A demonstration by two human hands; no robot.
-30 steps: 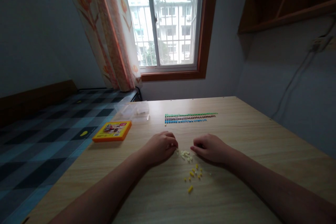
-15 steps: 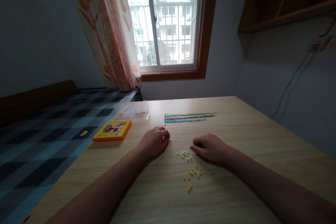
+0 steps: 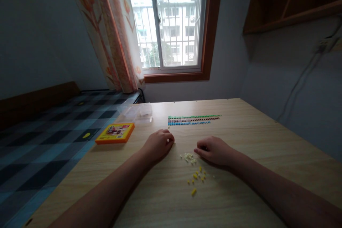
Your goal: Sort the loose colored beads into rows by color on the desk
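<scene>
My left hand (image 3: 159, 143) rests on the wooden table (image 3: 149, 203), its thumb and fingers pinched together around a small cream toy brick (image 3: 174, 143) at the fingertips. A single pale brick (image 3: 169, 127) lies just beyond it. My right hand (image 3: 211, 148) is loosely curled on the table, with a dark hollow inside the fingers and nothing visible in it. Close to its thumb is a small pile of cream bricks (image 3: 189, 157). Nearer to me several yellow bricks (image 3: 195, 176) are scattered.
Rows of tiny green, brown and blue bricks (image 3: 187, 119) run across the far part of the table. On the left lie an orange-yellow box (image 3: 115, 133) and a clear plastic tray (image 3: 136, 112). A bed with a checked cover (image 3: 61, 124) adjoins the table's left side.
My left hand has shifted very slightly, and less of the cream brick shows at its fingertips. My right hand and the loose bricks look unmoved; the view has drifted a little.
</scene>
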